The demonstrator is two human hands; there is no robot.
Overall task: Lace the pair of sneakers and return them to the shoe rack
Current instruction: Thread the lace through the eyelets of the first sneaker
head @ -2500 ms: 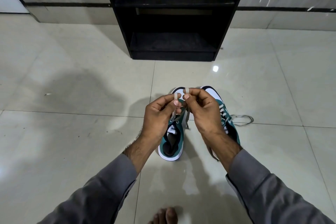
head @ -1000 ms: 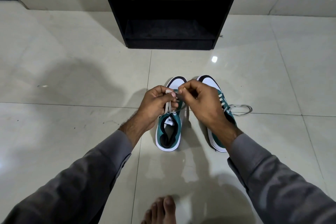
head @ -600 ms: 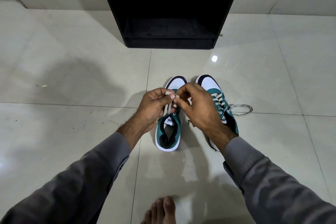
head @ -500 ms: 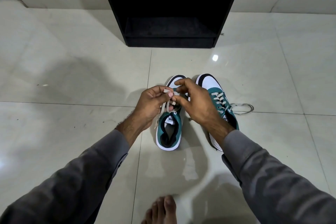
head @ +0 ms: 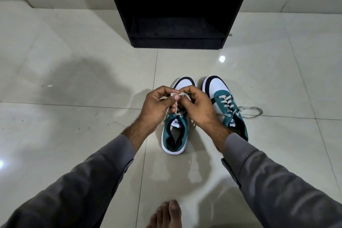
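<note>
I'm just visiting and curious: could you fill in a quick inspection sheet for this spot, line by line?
Surface: glossy pale tiled floor.
Job's things: left sneaker being laced; right sneaker laced, lace ends loose on the floor; black shoe rack beyond, visible shelves bare.
Clutter: small specks on the tiles.
Hands: left hand and right hand pinch the lace above the left sneaker.
Cables: nothing seen.
Surroundings: pale wall with dark stripe; bare foot.

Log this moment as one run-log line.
step: tying lace on left sneaker | left hand: pinches lace | right hand: pinches lace | right sneaker: laced, ends loose | shoe rack: no sneakers
</note>
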